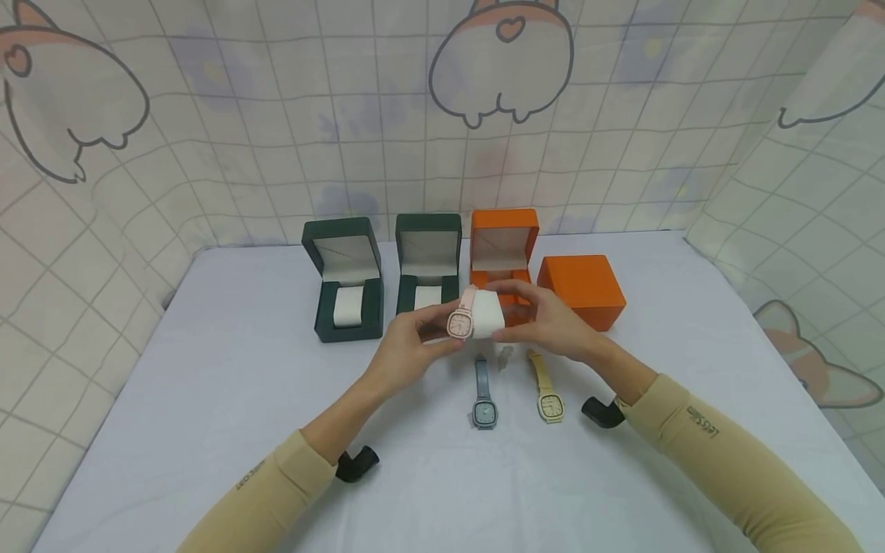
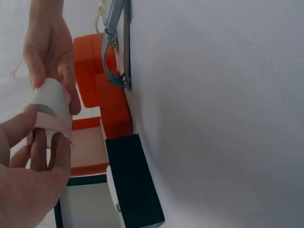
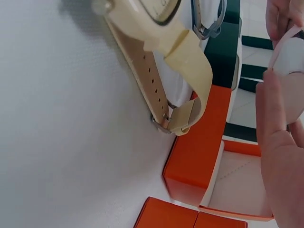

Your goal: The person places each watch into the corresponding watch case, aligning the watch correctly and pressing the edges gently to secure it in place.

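Above the table, a pink watch (image 1: 459, 324) sits around the left end of a white watch cushion (image 1: 488, 313). My left hand (image 1: 408, 349) pinches the watch and its strap, with fingertips partly inside the loop in the left wrist view. From the other side, my right hand (image 1: 556, 326) grips the cushion's free end between thumb and fingers. Behind the hands stands an open orange watch box (image 1: 505, 223), its lower part mostly hidden by them. A blue watch (image 1: 485, 412) and a yellow watch (image 1: 550, 405) lie on the table below the hands.
Two open dark green boxes stand at the back, the left one (image 1: 349, 330) with a white cushion (image 1: 348, 306), the middle one (image 1: 429, 223) also with one. To the right is a closed orange box (image 1: 581, 284). A patterned curtain (image 1: 346, 115) hangs behind the white table (image 1: 242, 422).
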Demonstrator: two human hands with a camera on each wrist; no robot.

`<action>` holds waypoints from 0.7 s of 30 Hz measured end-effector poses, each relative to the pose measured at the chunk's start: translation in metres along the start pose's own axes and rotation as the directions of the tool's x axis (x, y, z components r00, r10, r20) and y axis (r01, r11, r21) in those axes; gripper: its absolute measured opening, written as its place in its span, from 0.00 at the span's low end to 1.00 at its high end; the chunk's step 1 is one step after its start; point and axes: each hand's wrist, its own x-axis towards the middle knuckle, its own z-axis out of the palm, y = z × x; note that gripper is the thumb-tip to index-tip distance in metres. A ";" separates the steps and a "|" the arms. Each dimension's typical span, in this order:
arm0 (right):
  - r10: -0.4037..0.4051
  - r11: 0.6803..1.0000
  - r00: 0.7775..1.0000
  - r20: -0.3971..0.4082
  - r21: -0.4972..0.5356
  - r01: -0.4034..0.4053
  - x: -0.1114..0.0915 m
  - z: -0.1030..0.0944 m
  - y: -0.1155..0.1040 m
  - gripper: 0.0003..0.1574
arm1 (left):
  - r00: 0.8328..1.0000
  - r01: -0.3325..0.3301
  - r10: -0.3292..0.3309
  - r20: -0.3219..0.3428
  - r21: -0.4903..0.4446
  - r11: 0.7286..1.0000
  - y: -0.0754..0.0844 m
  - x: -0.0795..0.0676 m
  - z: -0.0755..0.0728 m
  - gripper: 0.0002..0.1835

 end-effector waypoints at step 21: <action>-0.054 0.998 0.998 -0.013 -0.022 0.054 -0.001 0.000 -0.003 0.40 | 1.000 -0.024 0.023 -0.009 -0.097 0.995 -0.004 0.001 -0.003 0.27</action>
